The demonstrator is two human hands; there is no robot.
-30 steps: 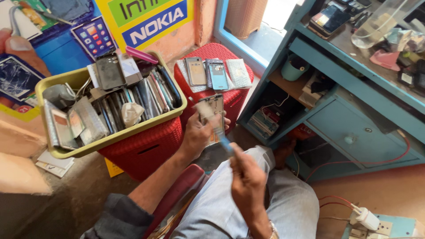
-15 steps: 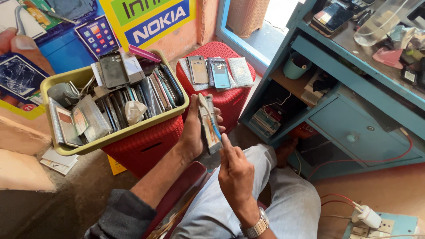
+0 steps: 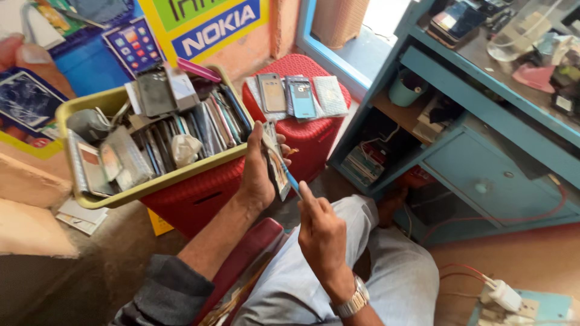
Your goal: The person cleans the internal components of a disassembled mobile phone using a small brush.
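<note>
My left hand (image 3: 258, 169) grips a flat phone part (image 3: 276, 158) upright, edge toward me, just in front of the yellow tray (image 3: 151, 184). My right hand (image 3: 320, 232), wearing a wristwatch, pinches a thin blue tool (image 3: 290, 178) whose tip rests against the phone part's edge. Both hands hover above my lap, over my light trousers. The tray is packed with several phone screens and back covers standing on edge.
The tray sits on a red plastic stool (image 3: 193, 196). A second red stool (image 3: 314, 130) carries three phone panels. A blue cabinet (image 3: 483, 175) with shelves stands at right. A white power strip (image 3: 501, 299) with a red cable lies on the floor.
The phone part has been turned from face-on to edge-on in my left hand. My right hand has kept the blue tool at its edge. The view shifted slightly.
</note>
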